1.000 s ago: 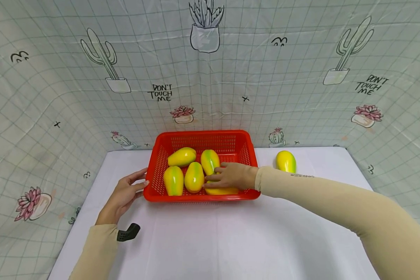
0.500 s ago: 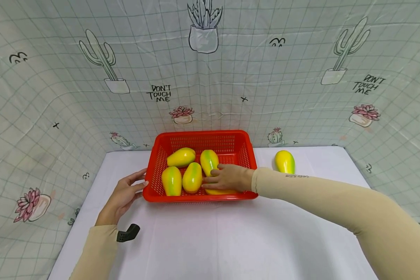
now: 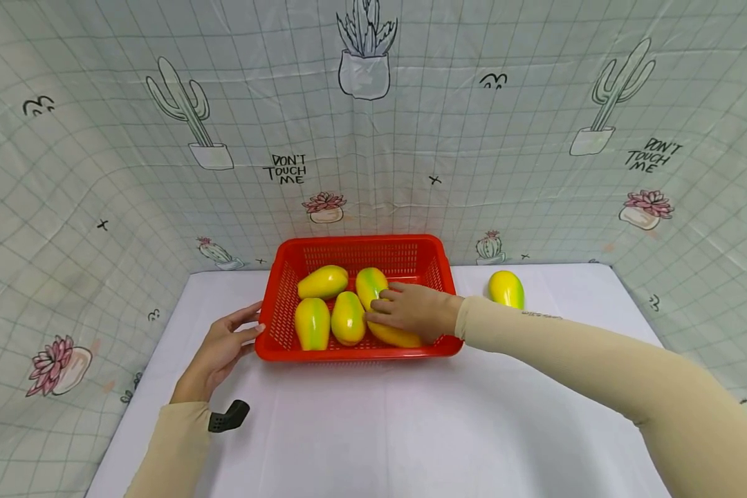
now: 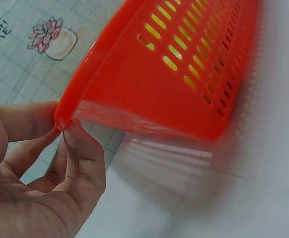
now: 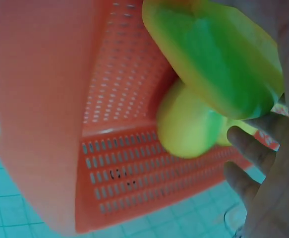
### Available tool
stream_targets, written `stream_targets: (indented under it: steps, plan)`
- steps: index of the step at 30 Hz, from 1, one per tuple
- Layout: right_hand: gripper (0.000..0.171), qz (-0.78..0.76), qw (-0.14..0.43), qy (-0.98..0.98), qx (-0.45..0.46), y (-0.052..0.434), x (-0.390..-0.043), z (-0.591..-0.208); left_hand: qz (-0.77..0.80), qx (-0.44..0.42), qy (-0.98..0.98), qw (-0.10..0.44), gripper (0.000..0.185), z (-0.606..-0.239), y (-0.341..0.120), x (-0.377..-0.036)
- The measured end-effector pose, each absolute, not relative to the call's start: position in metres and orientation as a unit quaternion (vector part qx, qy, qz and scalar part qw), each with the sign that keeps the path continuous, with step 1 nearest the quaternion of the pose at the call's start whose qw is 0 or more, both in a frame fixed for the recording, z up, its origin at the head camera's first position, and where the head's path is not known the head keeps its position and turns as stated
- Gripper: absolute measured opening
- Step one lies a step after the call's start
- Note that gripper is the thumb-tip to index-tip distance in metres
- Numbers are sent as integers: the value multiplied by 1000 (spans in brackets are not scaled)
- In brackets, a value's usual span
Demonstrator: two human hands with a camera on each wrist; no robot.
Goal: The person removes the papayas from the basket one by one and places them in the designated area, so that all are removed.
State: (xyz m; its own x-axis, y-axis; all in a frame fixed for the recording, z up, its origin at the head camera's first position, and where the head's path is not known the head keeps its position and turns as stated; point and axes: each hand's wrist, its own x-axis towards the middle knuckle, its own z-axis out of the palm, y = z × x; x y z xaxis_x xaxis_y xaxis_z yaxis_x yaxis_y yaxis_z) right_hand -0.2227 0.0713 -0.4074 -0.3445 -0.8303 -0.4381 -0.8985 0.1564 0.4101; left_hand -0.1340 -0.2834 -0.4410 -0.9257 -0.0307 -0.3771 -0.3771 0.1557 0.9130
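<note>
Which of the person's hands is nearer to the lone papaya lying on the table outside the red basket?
Right. The right hand grips a fruit inside the basket, beside the lone papaya; the left hand touches the basket's far corner.

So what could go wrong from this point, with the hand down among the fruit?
1. The right hand grips one papaya packed against its neighbours; lifting it may roll the upright papaya beside it.
2. The left hand only touches the red basket at its corner rim, so the basket could slide.
3. The loose papaya on the white table might roll if bumped.
</note>
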Motion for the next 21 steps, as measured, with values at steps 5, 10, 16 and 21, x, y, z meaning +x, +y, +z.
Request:
stream_targets:
  steps: [5, 10, 16, 21]
  plan:
    - [97, 219, 52, 803, -552, 83, -228, -394, 631, -143, 750, 140, 63, -441, -282, -134]
    - [96, 114, 42, 839, -530, 104, -232, -384, 629, -141, 751, 143, 63, -441, -281, -135]
    - [98, 21, 16, 864, -503, 138, -234, -373, 626, -143, 752, 146, 63, -443, -280, -135]
    - [110, -33, 3, 884, -465, 167, -232, -364, 626, -143, 753, 144, 63, -443, -280, -135]
